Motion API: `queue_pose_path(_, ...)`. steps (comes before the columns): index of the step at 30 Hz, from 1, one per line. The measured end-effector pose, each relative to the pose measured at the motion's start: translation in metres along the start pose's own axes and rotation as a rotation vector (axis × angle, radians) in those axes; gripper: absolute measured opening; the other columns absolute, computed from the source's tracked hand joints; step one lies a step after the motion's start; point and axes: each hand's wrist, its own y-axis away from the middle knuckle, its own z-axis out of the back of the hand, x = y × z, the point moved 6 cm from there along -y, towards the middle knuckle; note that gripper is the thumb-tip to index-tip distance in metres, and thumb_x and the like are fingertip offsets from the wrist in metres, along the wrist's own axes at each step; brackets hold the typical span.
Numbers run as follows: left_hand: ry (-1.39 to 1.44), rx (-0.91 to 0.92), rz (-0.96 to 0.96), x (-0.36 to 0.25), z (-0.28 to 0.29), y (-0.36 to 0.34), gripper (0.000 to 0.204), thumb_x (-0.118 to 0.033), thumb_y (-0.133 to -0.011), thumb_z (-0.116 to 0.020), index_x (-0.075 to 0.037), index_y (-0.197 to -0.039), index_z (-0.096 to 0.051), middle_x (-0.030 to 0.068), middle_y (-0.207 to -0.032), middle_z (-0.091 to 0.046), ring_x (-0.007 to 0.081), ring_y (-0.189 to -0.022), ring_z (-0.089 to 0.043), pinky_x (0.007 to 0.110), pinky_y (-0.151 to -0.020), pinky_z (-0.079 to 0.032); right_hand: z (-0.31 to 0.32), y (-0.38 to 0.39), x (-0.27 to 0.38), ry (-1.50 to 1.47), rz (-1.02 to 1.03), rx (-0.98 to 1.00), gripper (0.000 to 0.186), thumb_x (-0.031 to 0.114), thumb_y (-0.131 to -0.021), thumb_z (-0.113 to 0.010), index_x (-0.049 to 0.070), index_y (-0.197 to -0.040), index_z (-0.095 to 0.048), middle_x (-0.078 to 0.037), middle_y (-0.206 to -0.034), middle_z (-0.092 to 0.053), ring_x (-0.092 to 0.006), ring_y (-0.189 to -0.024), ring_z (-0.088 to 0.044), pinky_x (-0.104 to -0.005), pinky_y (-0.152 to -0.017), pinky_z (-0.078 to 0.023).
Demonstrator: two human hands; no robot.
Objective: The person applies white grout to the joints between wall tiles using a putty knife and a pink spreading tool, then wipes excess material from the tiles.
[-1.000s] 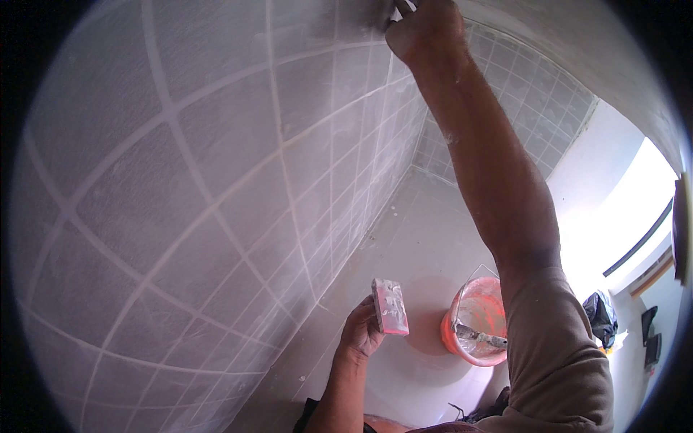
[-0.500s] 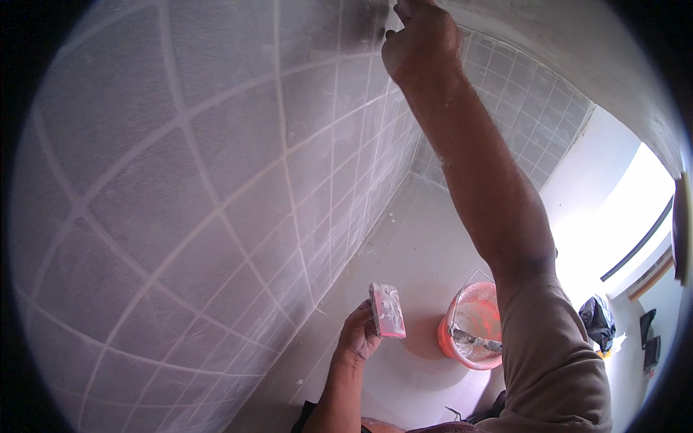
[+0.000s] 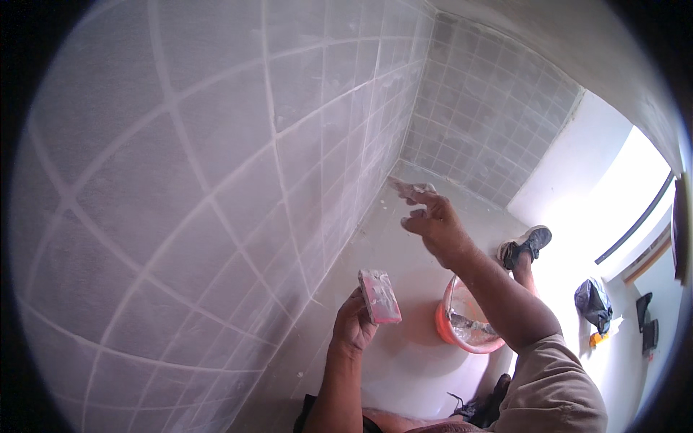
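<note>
Indoors | left fingers grip pink block | right fingers pinch whitish piece | grey tiled wall, pale floor

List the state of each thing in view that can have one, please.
Left hand: closed around the pink block
Pink block: held, smeared with white
Right hand: off the wall, fingers bent, something pale at the fingertips
Bucket: upright, open, smeared inside
Tool: smeared, resting in the bucket
Wall: tiled, pale joint lines
</note>
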Motion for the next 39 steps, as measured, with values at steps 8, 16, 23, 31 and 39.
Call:
queue_pose_path(8, -0.127, -0.027, 0.005, -0.004, 0.023, -0.003, 0.047, -0.010, -0.090, -0.065, 0.001, -0.133, -0.052, 0.0157, -0.122, -0.064, 0.0308, -0.110, -0.065, 0.050, -0.096, -0.055, 0.101, -0.194, -0.005, -0.536, 0.081, -0.251, 0.047, 0.011, -0.093, -0.061, 0.003, -0.138, -0.053, -0.012, -0.139, -0.057, -0.0303, -0.121, -0.059, -0.0375, -0.101, -0.048)
queue_pose_path(16, -0.172, -0.047, -0.022, 0.000, 0.037, -0.009, 0.047, -0.017, -0.090, -0.066, -0.001, -0.132, -0.054, 0.0158, -0.122, -0.064, 0.0311, -0.110, -0.065, 0.052, -0.096, -0.054, 0.145, -0.374, 0.041, -1.080, 0.115, -0.332, 0.022, 0.022, -0.098, -0.053, 0.014, -0.114, -0.067, -0.005, -0.118, -0.064, -0.0219, -0.104, -0.057, -0.0382, -0.094, -0.045)
queue_pose_path(23, -0.112, -0.078, 0.013, -0.003, 0.036, -0.005, 0.045, -0.011, -0.089, -0.067, 0.000, -0.131, -0.055, 0.0158, -0.121, -0.065, 0.0311, -0.110, -0.065, 0.049, -0.098, -0.054, 0.116, -0.367, 0.064, -1.205, 0.080, -0.407, 0.018, 0.026, -0.099, -0.055, 0.016, -0.101, -0.069, -0.003, -0.103, -0.066, -0.0205, -0.093, -0.060, -0.0358, -0.084, -0.048)
queue_pose_path(31, -0.101, -0.108, 0.031, -0.006, 0.035, -0.003, 0.037, -0.009, -0.089, -0.066, 0.000, -0.124, -0.058, 0.0144, -0.116, -0.066, 0.0299, -0.107, -0.066, 0.046, -0.096, -0.055, 0.126, -0.353, 0.034, -0.908, -0.052, -0.700, 0.023, 0.033, -0.093, -0.065, 0.012, -0.101, -0.070, -0.005, -0.118, -0.062, -0.0227, -0.110, -0.054, -0.0380, -0.098, -0.041)
queue_pose_path(39, -0.084, -0.099, 0.033, -0.001, 0.025, 0.002, 0.042, -0.008, -0.089, -0.066, 0.001, -0.129, -0.055, 0.0171, -0.120, -0.065, 0.0308, -0.108, -0.066, 0.047, -0.098, -0.054, 0.113, -0.351, 0.060, -0.828, 0.306, -0.497, 0.034, 0.034, -0.094, -0.065, 0.012, -0.120, -0.066, -0.003, -0.107, -0.061, -0.0189, -0.099, -0.054, -0.0297, -0.089, -0.043)
